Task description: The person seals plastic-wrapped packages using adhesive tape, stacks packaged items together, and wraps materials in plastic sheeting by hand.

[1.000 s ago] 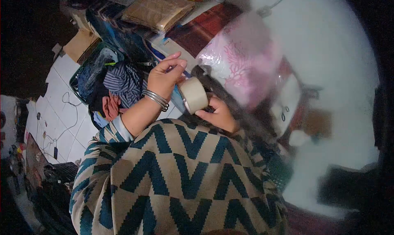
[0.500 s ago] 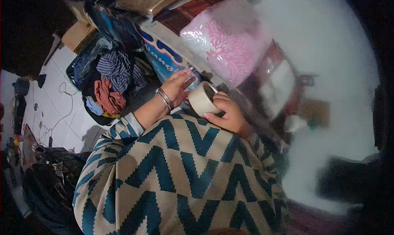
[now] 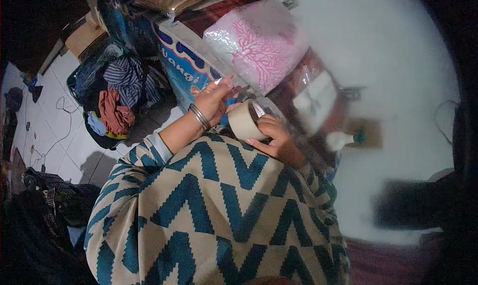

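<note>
My right hand (image 3: pixel 277 139) grips a wide roll of tape (image 3: pixel 244 121) from its right side, with fingers inside the core and the thumb on the outer face. Just left of the roll, my left hand (image 3: pixel 213 103) is raised, wearing metal bangles (image 3: pixel 199 116). Its thumb and fingertips are pressed together, and a small shiny bit shows at them, too small to make out. Beyond my hands lies a pink-patterned package (image 3: pixel 264 46) in clear plastic. A blue printed sack or box (image 3: pixel 179 66) is behind my left hand.
A basket (image 3: pixel 74 83) heaped with clothes (image 3: pixel 117 108) stands on the white tiled floor (image 3: pixel 64 130) at the left. To the right are a clear-wrapped packet (image 3: pixel 316 103), a white bottle (image 3: pixel 339 140) with a green top and a brown box (image 3: pixel 371 133). Haze blurs the right side.
The view has shifted, so the package and basket appear further left. My left hand's spread fingers have come together near the roll. My right hand still holds the tape, its core now more visible.
</note>
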Motion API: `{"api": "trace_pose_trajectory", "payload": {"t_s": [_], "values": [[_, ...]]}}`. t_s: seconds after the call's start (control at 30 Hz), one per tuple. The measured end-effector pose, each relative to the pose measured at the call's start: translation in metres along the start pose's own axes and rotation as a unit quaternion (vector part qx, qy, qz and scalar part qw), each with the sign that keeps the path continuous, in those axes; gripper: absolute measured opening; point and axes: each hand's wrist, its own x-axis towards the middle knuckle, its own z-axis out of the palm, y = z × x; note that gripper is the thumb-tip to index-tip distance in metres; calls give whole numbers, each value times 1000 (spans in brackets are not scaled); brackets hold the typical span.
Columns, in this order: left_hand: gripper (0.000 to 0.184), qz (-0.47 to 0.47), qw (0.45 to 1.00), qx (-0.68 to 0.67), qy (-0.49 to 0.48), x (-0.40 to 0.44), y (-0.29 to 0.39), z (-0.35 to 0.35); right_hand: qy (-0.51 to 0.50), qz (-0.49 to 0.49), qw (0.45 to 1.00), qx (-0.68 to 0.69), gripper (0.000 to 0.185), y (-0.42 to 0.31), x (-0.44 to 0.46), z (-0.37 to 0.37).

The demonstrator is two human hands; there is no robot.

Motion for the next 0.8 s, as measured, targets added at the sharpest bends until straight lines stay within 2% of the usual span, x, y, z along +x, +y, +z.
{"api": "trace_pose_trajectory", "payload": {"t_s": [0.13, 0.2, 0.33, 0.4, 0.43, 0.47, 0.57, 0.6, 0.67, 0.77, 0.8], "values": [[13, 52, 999, -7, 13, -8, 6, -5, 2, -15, 999, 39, 26, -5, 7, 1], [12, 46, 995, 57, 61, -11, 12, -5, -9, -17, 999, 38, 25, -6, 9, -1], [10, 79, 984, 134, 91, -16, 23, -14, -17, -30, 999, 25, 26, 5, 8, 3], [6, 122, 960, 246, 59, -14, 28, -28, -20, -46, 998, 27, 26, 10, 8, 5], [5, 176, 947, 267, 20, -15, 32, -31, -22, -57, 998, 27, 27, 11, 9, 6], [5, 178, 947, 268, 25, -17, 37, -36, -24, -59, 997, 31, 27, 12, 10, 6], [5, 241, 870, 428, -32, -21, 51, -53, -34, -79, 996, 16, 28, 14, 12, 7], [5, 239, 870, 431, -30, -25, 52, -53, -19, -67, 997, 20, 28, 13, 9, 9], [5, 287, 823, 489, -30, -28, 56, -55, -5, -58, 998, 25, 28, 12, 10, 11], [7, 321, 806, 497, -4, -26, 55, -58, -5, -15, 1000, 11, 28, 5, 17, 10], [7, 319, 806, 498, -4, -22, 55, -62, -46, 101, 993, 43, 29, 4, 20, 12]]}}
